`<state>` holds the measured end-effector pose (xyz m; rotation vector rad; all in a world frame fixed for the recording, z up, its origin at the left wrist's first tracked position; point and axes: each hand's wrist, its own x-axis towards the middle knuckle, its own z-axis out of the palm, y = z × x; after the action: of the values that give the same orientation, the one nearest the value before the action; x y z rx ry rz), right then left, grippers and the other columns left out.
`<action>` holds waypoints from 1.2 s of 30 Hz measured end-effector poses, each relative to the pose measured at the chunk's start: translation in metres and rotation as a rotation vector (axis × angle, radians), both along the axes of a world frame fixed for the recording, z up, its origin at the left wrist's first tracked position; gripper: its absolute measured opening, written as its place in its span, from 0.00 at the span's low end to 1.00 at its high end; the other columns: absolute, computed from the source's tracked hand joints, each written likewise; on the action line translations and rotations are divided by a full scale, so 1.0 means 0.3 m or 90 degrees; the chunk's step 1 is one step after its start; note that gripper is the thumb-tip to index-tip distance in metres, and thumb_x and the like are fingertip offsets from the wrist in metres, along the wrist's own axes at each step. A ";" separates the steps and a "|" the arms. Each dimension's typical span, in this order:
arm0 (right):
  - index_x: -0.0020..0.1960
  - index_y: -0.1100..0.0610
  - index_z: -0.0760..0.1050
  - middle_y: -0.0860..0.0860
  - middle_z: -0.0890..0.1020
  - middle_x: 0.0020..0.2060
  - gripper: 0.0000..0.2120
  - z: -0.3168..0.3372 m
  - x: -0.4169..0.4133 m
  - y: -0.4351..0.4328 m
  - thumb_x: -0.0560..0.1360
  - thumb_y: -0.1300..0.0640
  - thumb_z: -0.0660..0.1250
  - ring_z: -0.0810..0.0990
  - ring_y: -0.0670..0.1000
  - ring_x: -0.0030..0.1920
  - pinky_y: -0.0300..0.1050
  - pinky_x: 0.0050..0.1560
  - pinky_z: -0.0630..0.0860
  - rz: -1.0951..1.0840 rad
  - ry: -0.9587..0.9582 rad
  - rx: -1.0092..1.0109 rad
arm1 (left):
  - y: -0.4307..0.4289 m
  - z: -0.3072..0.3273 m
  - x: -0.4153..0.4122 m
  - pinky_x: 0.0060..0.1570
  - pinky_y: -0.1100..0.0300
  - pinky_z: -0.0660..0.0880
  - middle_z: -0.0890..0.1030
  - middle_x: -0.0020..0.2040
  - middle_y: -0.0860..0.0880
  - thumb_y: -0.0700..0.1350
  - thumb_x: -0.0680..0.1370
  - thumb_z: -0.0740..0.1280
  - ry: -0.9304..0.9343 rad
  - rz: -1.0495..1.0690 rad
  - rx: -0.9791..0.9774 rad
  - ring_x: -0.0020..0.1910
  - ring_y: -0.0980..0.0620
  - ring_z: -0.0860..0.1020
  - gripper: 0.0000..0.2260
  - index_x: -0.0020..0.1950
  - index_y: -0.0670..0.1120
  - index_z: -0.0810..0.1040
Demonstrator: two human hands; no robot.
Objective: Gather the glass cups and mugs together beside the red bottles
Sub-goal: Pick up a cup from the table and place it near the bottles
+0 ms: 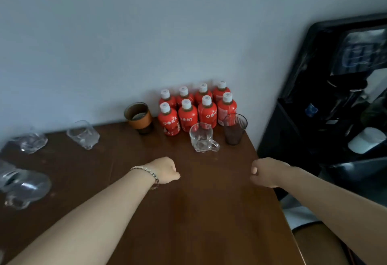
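Several red bottles (188,116) with white caps stand in two rows against the wall. Just in front of them sits a clear glass mug (202,138), handle to the right, and a tall dark ribbed glass (234,128) stands at its right. A brown cup with an orange sleeve (139,118) stands left of the bottles. Clear glasses lie further left: one (83,135), another (33,142), and a large mug (23,185) at the left edge. My left hand (166,170) and my right hand (263,172) hover over the table as fists, holding nothing.
The brown wooden table (188,212) ends at its right edge near my right forearm. A black water dispenser (335,97) stands right of the table. A pale wall runs behind the bottles.
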<state>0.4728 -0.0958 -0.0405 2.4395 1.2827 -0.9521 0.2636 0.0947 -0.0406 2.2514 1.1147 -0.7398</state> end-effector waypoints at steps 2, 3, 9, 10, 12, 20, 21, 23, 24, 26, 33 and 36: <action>0.64 0.56 0.73 0.52 0.77 0.61 0.17 0.032 -0.087 0.042 0.79 0.51 0.59 0.77 0.54 0.60 0.47 0.59 0.76 0.027 -0.006 0.005 | 0.025 0.042 -0.087 0.48 0.54 0.74 0.74 0.41 0.48 0.50 0.75 0.63 -0.003 0.001 0.013 0.41 0.49 0.73 0.08 0.39 0.47 0.73; 0.65 0.54 0.72 0.52 0.76 0.62 0.17 0.047 -0.133 0.067 0.79 0.50 0.59 0.76 0.53 0.62 0.47 0.60 0.75 0.040 -0.010 0.009 | 0.043 0.060 -0.135 0.50 0.54 0.75 0.75 0.42 0.48 0.50 0.75 0.63 -0.001 -0.002 0.024 0.42 0.49 0.74 0.08 0.40 0.47 0.74; 0.66 0.52 0.72 0.52 0.75 0.64 0.18 0.109 -0.398 0.283 0.78 0.49 0.60 0.73 0.54 0.65 0.49 0.62 0.72 0.081 -0.019 0.053 | 0.210 0.118 -0.433 0.49 0.54 0.74 0.76 0.43 0.47 0.48 0.77 0.62 -0.002 0.020 0.097 0.44 0.48 0.77 0.10 0.39 0.45 0.75; 0.66 0.52 0.72 0.52 0.75 0.65 0.18 0.116 -0.437 0.327 0.78 0.49 0.60 0.73 0.54 0.65 0.49 0.62 0.73 0.080 -0.021 0.064 | 0.238 0.123 -0.478 0.52 0.54 0.75 0.78 0.44 0.46 0.48 0.77 0.62 -0.002 0.030 0.106 0.47 0.47 0.79 0.10 0.41 0.44 0.76; 0.67 0.53 0.71 0.53 0.75 0.65 0.19 0.126 -0.507 0.420 0.78 0.49 0.60 0.74 0.55 0.65 0.50 0.62 0.73 0.071 -0.029 0.091 | 0.292 0.125 -0.555 0.54 0.55 0.74 0.82 0.49 0.45 0.47 0.78 0.62 -0.004 0.059 0.114 0.53 0.46 0.81 0.12 0.47 0.41 0.80; 0.73 0.58 0.63 0.56 0.70 0.67 0.28 0.134 -0.633 0.778 0.77 0.50 0.65 0.72 0.57 0.65 0.51 0.64 0.72 0.056 -0.014 0.214 | 0.458 0.014 -0.694 0.42 0.59 0.73 0.73 0.30 0.50 0.46 0.79 0.61 -0.042 0.085 0.103 0.33 0.52 0.75 0.15 0.32 0.44 0.72; 0.73 0.58 0.62 0.57 0.69 0.67 0.30 0.138 -0.632 0.821 0.76 0.49 0.65 0.72 0.57 0.65 0.51 0.64 0.72 0.056 -0.026 0.221 | 0.477 -0.002 -0.699 0.45 0.58 0.74 0.76 0.34 0.49 0.47 0.79 0.61 -0.042 0.080 0.096 0.38 0.50 0.78 0.12 0.38 0.43 0.76; 0.74 0.59 0.61 0.58 0.68 0.68 0.32 0.143 -0.622 0.899 0.75 0.48 0.67 0.70 0.58 0.67 0.52 0.66 0.71 0.052 -0.053 0.230 | 0.512 -0.023 -0.705 0.47 0.58 0.74 0.79 0.41 0.48 0.48 0.79 0.61 -0.046 0.082 0.084 0.45 0.49 0.80 0.11 0.50 0.43 0.79; 0.74 0.59 0.60 0.59 0.66 0.69 0.34 0.140 -0.613 0.937 0.74 0.48 0.67 0.67 0.59 0.69 0.52 0.67 0.69 0.045 -0.062 0.233 | 0.527 -0.033 -0.705 0.46 0.58 0.74 0.78 0.42 0.49 0.48 0.79 0.61 -0.048 0.084 0.078 0.46 0.49 0.80 0.11 0.52 0.43 0.79; 0.74 0.58 0.60 0.59 0.66 0.69 0.37 0.130 -0.594 1.009 0.72 0.45 0.69 0.66 0.60 0.69 0.53 0.67 0.67 0.025 -0.070 0.249 | 0.560 -0.056 -0.704 0.47 0.58 0.74 0.79 0.44 0.49 0.48 0.79 0.61 -0.055 0.085 0.071 0.48 0.49 0.80 0.11 0.54 0.43 0.78; 0.76 0.59 0.50 0.61 0.60 0.72 0.47 0.042 -0.571 1.207 0.69 0.42 0.72 0.59 0.62 0.72 0.58 0.68 0.64 -0.029 -0.091 0.237 | 0.690 -0.117 -0.701 0.56 0.55 0.76 0.80 0.56 0.48 0.48 0.80 0.60 -0.056 0.087 0.087 0.55 0.48 0.79 0.13 0.59 0.45 0.76; 0.78 0.56 0.43 0.61 0.57 0.74 0.50 -0.006 -0.580 1.252 0.70 0.40 0.71 0.57 0.63 0.74 0.59 0.70 0.62 -0.064 -0.073 0.245 | 0.706 -0.141 -0.702 0.56 0.54 0.77 0.81 0.55 0.47 0.48 0.80 0.60 -0.066 0.095 0.079 0.54 0.48 0.80 0.12 0.57 0.43 0.78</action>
<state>0.2987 0.2797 -0.0422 2.8228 1.4241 -0.6202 0.0530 0.3066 -0.0829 2.2502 1.2928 -0.5014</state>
